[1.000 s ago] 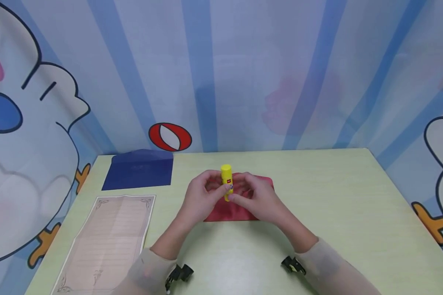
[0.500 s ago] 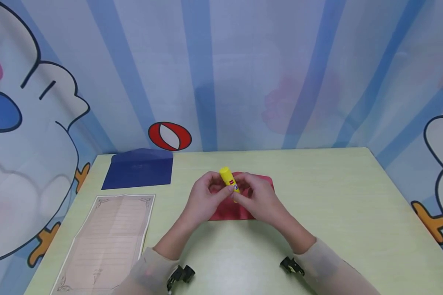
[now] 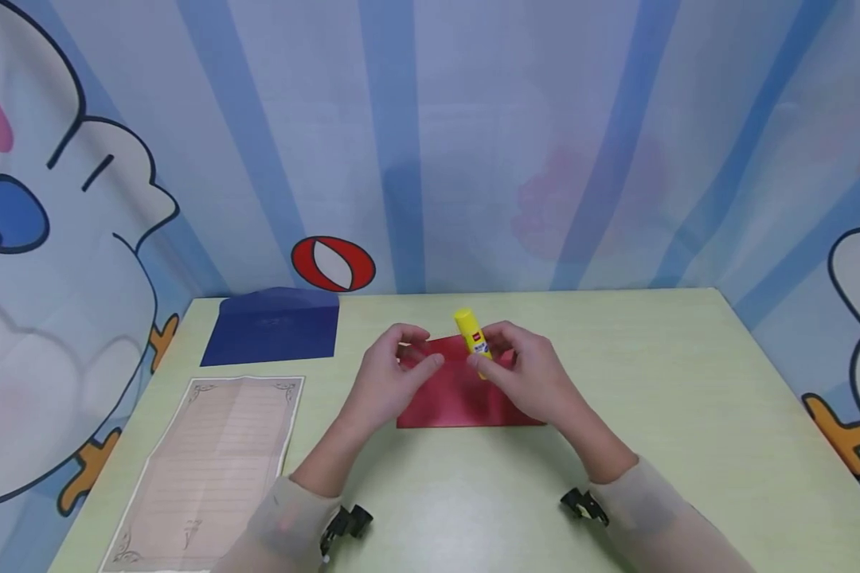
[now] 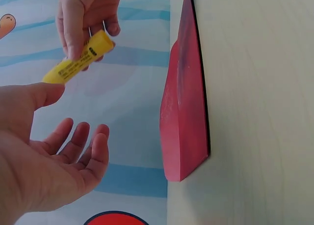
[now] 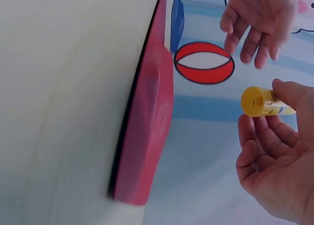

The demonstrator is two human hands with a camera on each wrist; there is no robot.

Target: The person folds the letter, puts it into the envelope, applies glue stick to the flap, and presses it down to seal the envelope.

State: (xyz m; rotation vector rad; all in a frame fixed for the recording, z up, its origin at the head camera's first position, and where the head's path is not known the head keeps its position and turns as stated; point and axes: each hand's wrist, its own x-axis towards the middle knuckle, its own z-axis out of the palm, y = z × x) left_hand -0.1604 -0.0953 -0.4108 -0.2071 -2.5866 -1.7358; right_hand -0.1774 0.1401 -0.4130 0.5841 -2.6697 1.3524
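My right hand [image 3: 533, 370] pinches a yellow glue stick [image 3: 472, 333] between thumb and fingers, tilted with its top leaning left. In the right wrist view the round yellow end of the glue stick [image 5: 253, 102] faces the camera. My left hand [image 3: 383, 378] holds nothing; its thumb and fingers stand apart, lightly bent, as the left hand [image 4: 54, 161] in its own wrist view also shows. Both hands are raised over a red envelope [image 3: 459, 402] on the table. Its flap [image 4: 169, 122] stands partly lifted in the left wrist view.
A dark blue envelope [image 3: 272, 330] lies at the table's back left, its flap toward the wall. Nearer, a lined sheet of letter paper [image 3: 215, 469] with a decorated border lies at the left. A printed cloth wall [image 3: 473, 159] rises behind the table [image 3: 688, 414].
The left hand has let go of the glue stick and drawn slightly left. The right hand has carried it a little right, and more of the red envelope shows between the hands.
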